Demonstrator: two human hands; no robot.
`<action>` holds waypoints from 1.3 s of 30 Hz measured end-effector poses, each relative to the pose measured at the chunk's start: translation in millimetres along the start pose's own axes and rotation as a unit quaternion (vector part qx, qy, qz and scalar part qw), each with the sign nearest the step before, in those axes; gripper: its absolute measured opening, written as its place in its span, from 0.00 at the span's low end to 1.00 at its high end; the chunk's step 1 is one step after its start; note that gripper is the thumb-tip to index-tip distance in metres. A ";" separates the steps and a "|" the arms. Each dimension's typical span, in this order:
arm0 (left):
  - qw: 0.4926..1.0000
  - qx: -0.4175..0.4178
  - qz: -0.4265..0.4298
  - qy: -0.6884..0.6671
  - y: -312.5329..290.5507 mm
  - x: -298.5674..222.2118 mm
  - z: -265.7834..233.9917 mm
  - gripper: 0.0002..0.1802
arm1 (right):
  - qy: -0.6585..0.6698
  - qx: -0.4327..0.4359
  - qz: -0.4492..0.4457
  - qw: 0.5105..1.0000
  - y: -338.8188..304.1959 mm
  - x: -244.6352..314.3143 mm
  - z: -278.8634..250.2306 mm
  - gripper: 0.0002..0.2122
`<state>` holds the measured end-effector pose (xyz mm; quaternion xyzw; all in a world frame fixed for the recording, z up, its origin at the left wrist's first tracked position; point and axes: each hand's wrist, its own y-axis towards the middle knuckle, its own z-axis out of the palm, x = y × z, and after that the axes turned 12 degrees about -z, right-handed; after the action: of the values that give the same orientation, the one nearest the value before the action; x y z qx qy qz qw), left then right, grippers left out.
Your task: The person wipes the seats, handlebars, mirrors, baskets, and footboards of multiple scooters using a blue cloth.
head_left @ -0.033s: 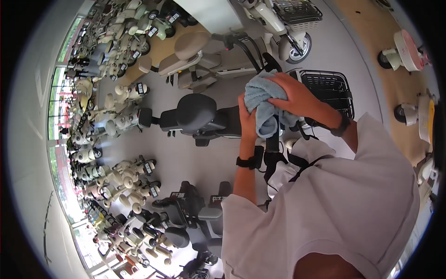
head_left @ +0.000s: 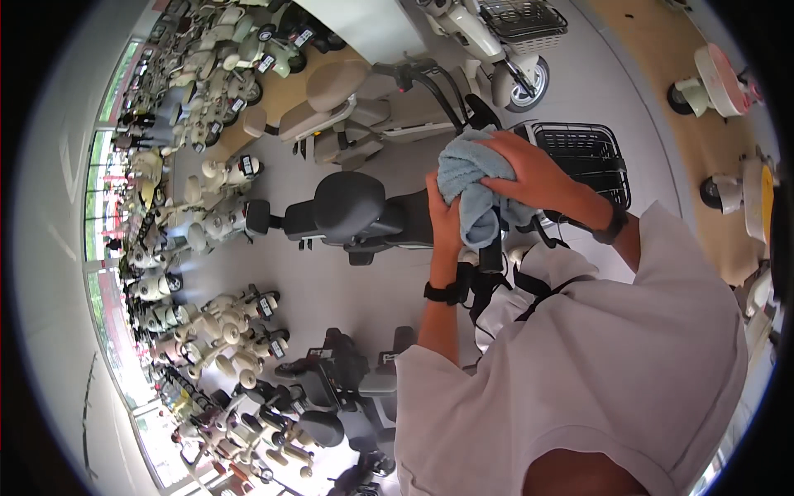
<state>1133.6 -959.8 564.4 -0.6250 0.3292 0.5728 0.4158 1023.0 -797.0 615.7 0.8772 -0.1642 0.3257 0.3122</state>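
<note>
Both my hands grip a bunched blue-grey towel (head_left: 470, 175) over the handlebar area of a black electric scooter. My left hand (head_left: 444, 208) is closed on its left side. My right hand (head_left: 529, 174) wraps over the upper right part, fingers pressed into the folds. A black handlebar grip (head_left: 491, 258) sticks out below the towel; the towel and hands hide the middle of the bar. The scooter's black seat (head_left: 349, 203) lies to the left, and its black wire basket (head_left: 583, 163) is just right of my right hand.
A beige scooter (head_left: 331, 116) stands close beyond the black one, and a cream scooter with a basket (head_left: 523, 21) is farther back. Dark scooters (head_left: 339, 372) stand at the lower left. Several rows of scooters line the windows (head_left: 99, 182). Small ride-on vehicles (head_left: 718, 83) stand at the right.
The towel's folds have shifted slightly between my hands, and more of the handlebar grip's end shows below it. Both hands keep hold. The view has tilted a little.
</note>
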 end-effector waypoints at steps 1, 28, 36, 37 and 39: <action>1.000 0.000 -0.007 0.017 -4.9 -4.8 1.2 0.22 | -0.028 0.011 0.001 1.000 -5.6 5.7 -2.6 0.28; 0.965 0.252 0.072 0.006 -17.5 -6.5 -29.3 0.26 | -0.103 -0.242 0.230 0.937 -43.2 136.1 63.5 0.25; 0.933 0.359 0.040 -0.006 -34.8 -13.8 -63.8 0.31 | -0.217 -0.186 0.151 0.946 -65.5 168.0 69.6 0.32; 0.925 0.375 0.060 -0.012 -33.7 -14.5 -71.3 0.32 | -0.219 -0.172 0.128 0.952 -66.9 166.6 71.9 0.33; 0.910 0.406 0.084 -0.022 -32.7 -14.4 -80.4 0.34 | -0.219 -0.150 0.103 0.959 -68.1 169.5 70.1 0.34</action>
<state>1196.4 -1018.6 583.1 -0.3598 0.5751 0.4361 0.5913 1213.8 -806.1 658.3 0.8484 -0.3649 0.1272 0.3618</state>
